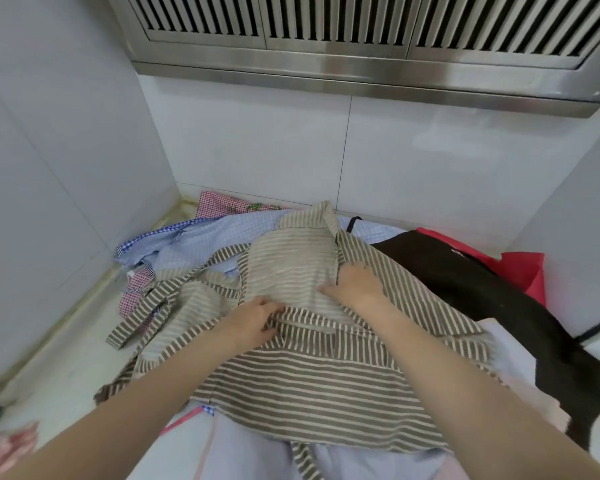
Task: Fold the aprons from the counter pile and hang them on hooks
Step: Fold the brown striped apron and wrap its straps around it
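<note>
A brown-and-cream striped apron [302,362] lies spread on top of the pile on the counter, its bib pointing toward the wall. Its striped straps [142,317] trail off to the left. My left hand [253,320] rests on the apron's waist area, its fingers bent into the cloth at a fold. My right hand [355,284] lies flat on the bib's right edge, fingers stretched over the fabric. Under the striped apron sit a light blue checked apron [201,242], a red checked one [222,202] and a black apron [465,275].
White tiled walls close in the counter [80,344] on the left, back and right. A steel extractor hood [361,64] hangs overhead. A red cloth [523,268] lies at the right beside the black apron. Pink fabric [7,452] shows at the bottom left corner.
</note>
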The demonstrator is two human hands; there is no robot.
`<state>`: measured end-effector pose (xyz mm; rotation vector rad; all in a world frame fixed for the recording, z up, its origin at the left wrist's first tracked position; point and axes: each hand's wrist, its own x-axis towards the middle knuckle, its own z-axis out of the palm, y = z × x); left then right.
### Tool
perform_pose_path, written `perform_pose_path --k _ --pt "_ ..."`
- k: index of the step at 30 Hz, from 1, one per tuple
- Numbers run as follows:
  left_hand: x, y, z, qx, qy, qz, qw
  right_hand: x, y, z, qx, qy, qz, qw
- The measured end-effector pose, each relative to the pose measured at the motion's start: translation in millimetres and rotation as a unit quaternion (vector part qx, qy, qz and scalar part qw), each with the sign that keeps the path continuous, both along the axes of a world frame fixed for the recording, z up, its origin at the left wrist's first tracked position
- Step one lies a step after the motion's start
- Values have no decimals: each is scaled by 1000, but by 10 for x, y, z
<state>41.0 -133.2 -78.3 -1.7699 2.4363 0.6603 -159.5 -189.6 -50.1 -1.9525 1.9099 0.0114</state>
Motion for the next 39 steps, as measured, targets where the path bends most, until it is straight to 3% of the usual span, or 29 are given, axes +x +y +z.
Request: perform_pose_path --k 5,7,10,12,15,19,22,25,27,29,30,32,35,37,39 --pt "63 -176 99 24 -14 -37 999 -131 -214 279 -98 54 -54 992" --pt "10 -306 296 -33 -36 -18 999 -356 -391 603 -166 35 -97 981" --pt "-173 -580 658 -145 26 46 988 -647 -534 1102 -233 34 -109 966" --pt "-331 -820 830 -202 68 50 976 -793 -503 1324 -210 28 -91 973" --pt "-542 -1151 1060 -268 26 -1 963 -975 -319 1541 -173 18 -59 983" --pt "-718 -1465 1206 -126 13 -119 985 -1236 -19 1756 -89 -39 -44 994" --pt "-853 -1480 1151 20 5 -216 976 -1331 18 1793 -62 -45 -61 995" --pt "-872 -1383 1126 190 100 -188 959 -1384 -148 1697 -75 -20 -89 993" --pt "-708 -1372 1181 286 192 -143 928 -1388 -290 1603 -90 25 -112 989" --pt "-457 -1405 1239 327 178 -116 921 -1441 -384 1501 -118 46 -140 982" --pt "-312 -1427 1259 321 116 -111 934 -1459 -441 1435 -137 47 -151 978" --pt "-35 -1522 1264 230 -22 -106 967 -1478 -534 1329 -172 38 -177 968" --pt "245 -1635 1253 -44 -113 -55 991 -1406 -647 1208 -268 9 -192 944" --pt "214 -1597 1287 -247 -171 -22 953 -1359 -663 1185 -310 -20 -199 929" --pt "159 -1502 1220 -316 -190 -45 929 -1356 -615 1159 -299 -23 -201 933"
